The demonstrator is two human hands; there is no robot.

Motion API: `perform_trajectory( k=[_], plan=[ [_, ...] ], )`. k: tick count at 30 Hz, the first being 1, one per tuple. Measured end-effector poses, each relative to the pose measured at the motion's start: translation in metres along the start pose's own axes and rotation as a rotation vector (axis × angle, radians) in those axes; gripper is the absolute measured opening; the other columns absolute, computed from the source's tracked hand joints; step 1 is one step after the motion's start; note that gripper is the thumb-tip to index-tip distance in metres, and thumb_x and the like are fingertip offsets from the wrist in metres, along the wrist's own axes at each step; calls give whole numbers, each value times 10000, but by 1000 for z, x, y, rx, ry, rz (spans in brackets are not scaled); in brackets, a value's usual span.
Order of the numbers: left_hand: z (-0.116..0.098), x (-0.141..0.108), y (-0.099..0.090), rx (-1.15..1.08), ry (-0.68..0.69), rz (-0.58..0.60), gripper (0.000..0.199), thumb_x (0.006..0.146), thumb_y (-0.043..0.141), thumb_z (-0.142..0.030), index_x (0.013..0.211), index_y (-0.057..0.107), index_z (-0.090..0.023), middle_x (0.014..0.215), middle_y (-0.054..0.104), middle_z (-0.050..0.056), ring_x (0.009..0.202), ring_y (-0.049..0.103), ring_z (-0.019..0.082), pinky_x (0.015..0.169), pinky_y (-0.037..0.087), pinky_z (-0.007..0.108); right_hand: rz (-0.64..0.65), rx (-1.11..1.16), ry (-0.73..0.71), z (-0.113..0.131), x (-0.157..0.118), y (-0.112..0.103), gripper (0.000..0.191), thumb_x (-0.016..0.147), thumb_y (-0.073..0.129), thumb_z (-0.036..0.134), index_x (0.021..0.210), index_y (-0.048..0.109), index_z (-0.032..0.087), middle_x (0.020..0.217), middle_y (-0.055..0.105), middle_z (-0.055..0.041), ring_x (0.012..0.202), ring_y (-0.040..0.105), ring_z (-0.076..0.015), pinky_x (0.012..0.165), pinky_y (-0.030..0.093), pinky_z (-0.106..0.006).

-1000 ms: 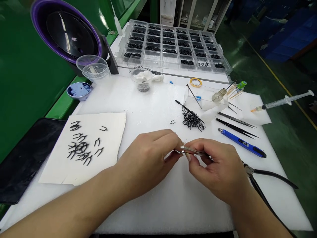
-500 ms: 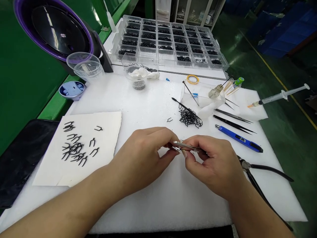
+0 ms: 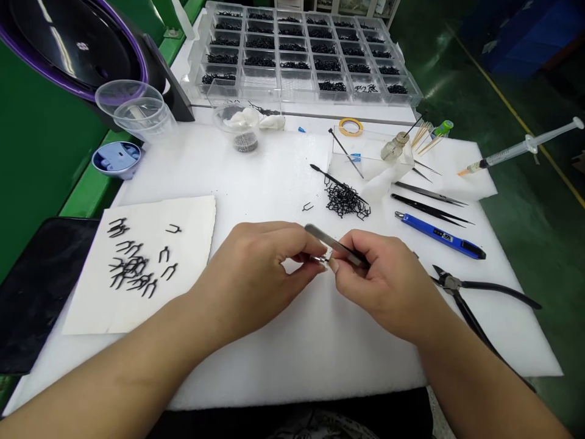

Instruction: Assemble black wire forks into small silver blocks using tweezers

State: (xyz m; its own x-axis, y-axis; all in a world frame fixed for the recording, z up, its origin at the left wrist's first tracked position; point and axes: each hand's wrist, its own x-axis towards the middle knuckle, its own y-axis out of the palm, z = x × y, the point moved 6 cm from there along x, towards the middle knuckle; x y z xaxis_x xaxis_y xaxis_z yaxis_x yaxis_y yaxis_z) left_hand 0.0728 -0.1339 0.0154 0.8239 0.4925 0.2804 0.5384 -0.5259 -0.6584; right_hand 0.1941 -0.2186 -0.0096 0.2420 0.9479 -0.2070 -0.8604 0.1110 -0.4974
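My left hand (image 3: pixel 269 268) is closed, thumb and fingertips pinching a small shiny metal piece (image 3: pixel 323 258). Facing it, my right hand (image 3: pixel 381 277) grips a flat grey metal tool (image 3: pixel 329 239) with a rounded end, which looks like a flat file. Its free end slants up and left above the small piece, close to my left fingertips. The right thumb and index finger are right beside the small piece; whether they touch it I cannot tell. Beyond the hands lies a pile of black fork-shaped parts (image 3: pixel 346 200), with one loose black part (image 3: pixel 308 207) beside it.
White paper (image 3: pixel 192 268) at left carries several black forked parts (image 3: pixel 132 268). On the right lie a blue utility knife (image 3: pixel 439 235), black tweezers (image 3: pixel 429 209), cutting pliers (image 3: pixel 452 283) and a syringe (image 3: pixel 512 152). A clear compartment box (image 3: pixel 297 79) stands behind, near a glass bottle (image 3: pixel 395 147).
The flat tool has tilted, its free end now higher and further left, uncovering more of the small metal piece. Both hands stay close together. The whole view has shifted slightly.
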Motion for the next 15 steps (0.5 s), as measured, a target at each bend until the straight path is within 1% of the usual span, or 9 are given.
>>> perform_trajectory(
  k=[5,10,15],
  plan=[
    [-5,1,-1,38,61,-3,174,747,767,-84,842,720,-222,787,745,-76,638,663,60,635,532,149,-12,27,21,-1,0,1,110,785,557,164,688,518,198,545,396,82,475,312,-57,389,262,-169],
    [-1,0,2,46,14,37,149,759,760,-111,857,741,-221,828,761,-65,683,684,76,657,536,166,-7,68,33,-3,1,1,99,784,566,167,696,531,194,562,419,73,484,326,-60,393,271,-167],
    [1,0,2,13,-36,72,133,758,752,-112,855,759,-203,809,762,-45,678,684,92,647,543,197,27,83,84,-6,1,2,92,799,580,195,709,561,198,562,443,63,478,369,-68,399,286,-177]
  ],
)
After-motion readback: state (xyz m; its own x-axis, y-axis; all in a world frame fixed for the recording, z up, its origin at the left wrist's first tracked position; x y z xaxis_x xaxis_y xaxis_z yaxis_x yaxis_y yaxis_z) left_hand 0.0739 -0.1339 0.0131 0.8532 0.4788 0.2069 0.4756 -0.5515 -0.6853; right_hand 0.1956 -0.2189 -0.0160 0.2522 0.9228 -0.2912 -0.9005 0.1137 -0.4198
